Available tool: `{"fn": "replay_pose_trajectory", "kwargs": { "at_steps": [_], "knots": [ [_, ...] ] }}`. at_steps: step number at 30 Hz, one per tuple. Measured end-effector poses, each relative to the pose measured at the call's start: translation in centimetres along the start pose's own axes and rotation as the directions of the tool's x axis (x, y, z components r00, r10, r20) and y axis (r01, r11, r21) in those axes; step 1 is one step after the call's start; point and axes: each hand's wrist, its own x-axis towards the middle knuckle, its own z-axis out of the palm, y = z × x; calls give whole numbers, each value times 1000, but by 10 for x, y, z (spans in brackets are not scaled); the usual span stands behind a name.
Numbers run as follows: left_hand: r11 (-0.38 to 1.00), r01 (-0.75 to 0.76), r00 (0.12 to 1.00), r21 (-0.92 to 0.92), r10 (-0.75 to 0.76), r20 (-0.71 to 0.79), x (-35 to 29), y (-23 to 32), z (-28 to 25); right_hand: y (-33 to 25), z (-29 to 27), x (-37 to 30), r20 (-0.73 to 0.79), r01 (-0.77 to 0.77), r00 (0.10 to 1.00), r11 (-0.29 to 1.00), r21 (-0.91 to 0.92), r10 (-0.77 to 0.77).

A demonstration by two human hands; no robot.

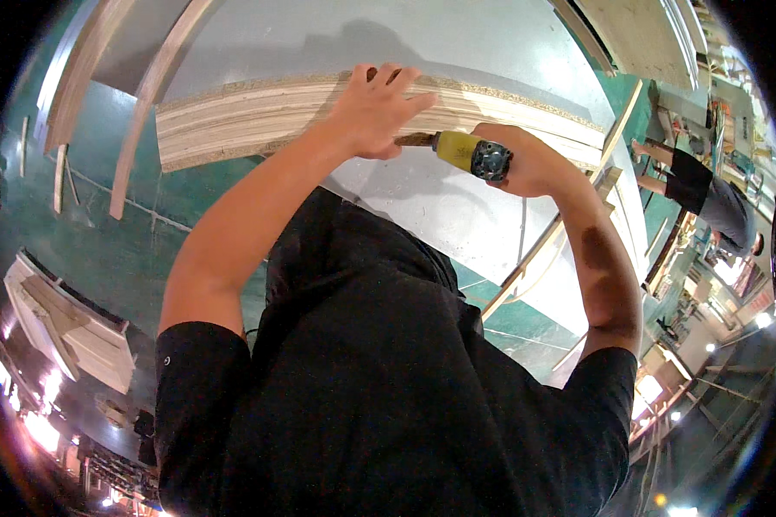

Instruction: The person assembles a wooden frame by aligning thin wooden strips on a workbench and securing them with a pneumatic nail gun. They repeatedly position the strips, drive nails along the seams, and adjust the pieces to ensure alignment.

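A bundle of long, pale wooden boards point(241, 121) lies crosswise in front of me on a grey panel point(483, 43). My left hand point(375, 112) rests on the middle of the bundle, fingers spread. Just to its right, my right hand point(526, 159) grips a yellow-green handheld power tool point(457, 151) with a black end cap. The tool's narrow front end points left along the near edge of the boards, close to my left hand. What its tip touches is hidden, and its exact kind cannot be made out.
Long wooden strips point(159, 103) stick out at the left over the green floor point(207, 185). A narrow batten point(526, 263) slants beside my right forearm. Stacked panels point(642, 39) stand at the far right. Another person point(720, 202) is at the right, some way off.
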Motion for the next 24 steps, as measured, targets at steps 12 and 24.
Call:
{"fn": "replay_pose_trajectory", "kwargs": {
  "at_steps": [12, 24],
  "knots": [
    [999, -17, 998, 34, 19, -59, -2, -3, 7, -21, -12, 13, 107, -148, 978, 957, -250, 179],
    [999, -27, 996, 25, 29, -89, -2, -5, 11, -16, -12, 12, 89, -85, 990, 973, -213, 106]
  ]
}}
